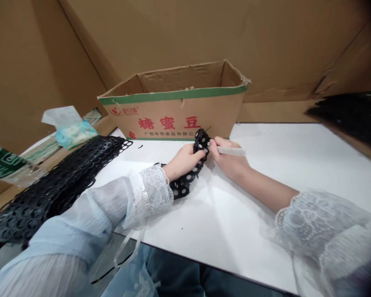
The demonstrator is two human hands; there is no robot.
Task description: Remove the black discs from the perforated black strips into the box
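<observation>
Fabric, black with white dots (190,178), bunches between five and six o'clock from the open brown cardboard box (170,109); the left hand (184,161) pinches it, the right hand (230,159) pinches a slim whitish stick-like tool (235,151), tip hidden. Keeping the fabric taut should aid control.

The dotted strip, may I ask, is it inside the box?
No, the left hand holds the dotted strip in front of the box.

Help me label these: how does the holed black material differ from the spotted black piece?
The holed material shows round openings; the spotted piece, pale dots. The holed material is much larger than the spotted piece. The holed material lies at left; the left hand holds the spotted piece. Both are black.
</observation>
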